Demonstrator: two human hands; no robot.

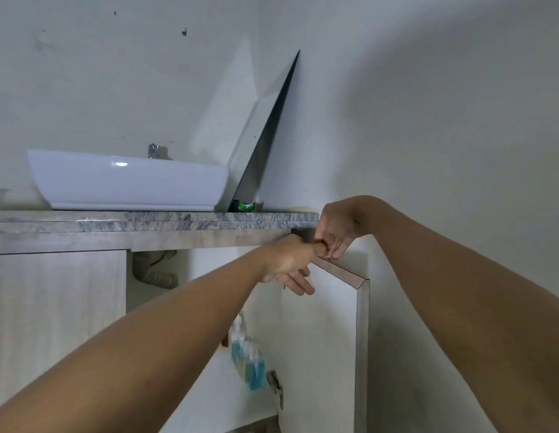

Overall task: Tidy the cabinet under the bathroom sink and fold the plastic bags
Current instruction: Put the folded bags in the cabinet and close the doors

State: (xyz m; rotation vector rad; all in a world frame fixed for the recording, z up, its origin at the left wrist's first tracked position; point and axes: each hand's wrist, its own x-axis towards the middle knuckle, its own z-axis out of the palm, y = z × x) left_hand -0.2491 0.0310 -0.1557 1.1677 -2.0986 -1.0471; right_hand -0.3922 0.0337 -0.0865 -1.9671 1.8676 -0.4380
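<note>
While the cabinet door (328, 339) stands open, left hand (287, 264) lies with near-straight fingers (298, 284) on its inner face; right hand (334, 228) curls at its top edge, grip unclear; blue bottles (250, 360) sit inside, no bags visible; risk: door swinging shut pinches fingers under the countertop (147, 221).

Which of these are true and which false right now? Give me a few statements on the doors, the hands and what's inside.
1. The right door stands open. True.
2. The left door is open too. False: the left door is shut.
3. The left hand and the right hand are both up by the right door's top edge. True.
4. The bottles hold red liquid. False: the liquid is blue.
5. The mirror hangs upright. False: it leans tilted on the counter.
6. A pipe shows under the counter. True.
</note>
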